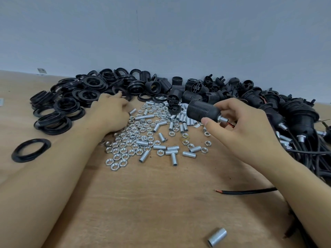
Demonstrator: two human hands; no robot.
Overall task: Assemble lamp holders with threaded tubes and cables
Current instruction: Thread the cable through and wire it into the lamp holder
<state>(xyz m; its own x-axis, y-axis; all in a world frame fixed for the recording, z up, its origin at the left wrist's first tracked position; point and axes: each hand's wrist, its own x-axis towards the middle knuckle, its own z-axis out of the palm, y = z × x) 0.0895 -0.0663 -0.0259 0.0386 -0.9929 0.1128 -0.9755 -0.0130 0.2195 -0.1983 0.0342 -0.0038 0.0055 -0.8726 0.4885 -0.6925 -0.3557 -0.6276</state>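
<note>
Hands among lamp holder parts on a wooden table (161,203).

Left hand (109,113) rests curled at the black ring pile (71,99), its grasp hidden; hex nuts (129,138) and threaded tubes (172,151) lie between; right hand (240,126) grips a lamp holder (202,110) raised above them.

A plain grey-blue wall (161,33) backs the wooden tabletop (161,203).

Two hands (111,111). One table (161,203). One lamp holder (202,109) held up. One lone ring (31,149), one lone tube (217,237) nearby. Nuts (123,140), tubes, rings, holders, cables in heaps: too many to count.
</note>
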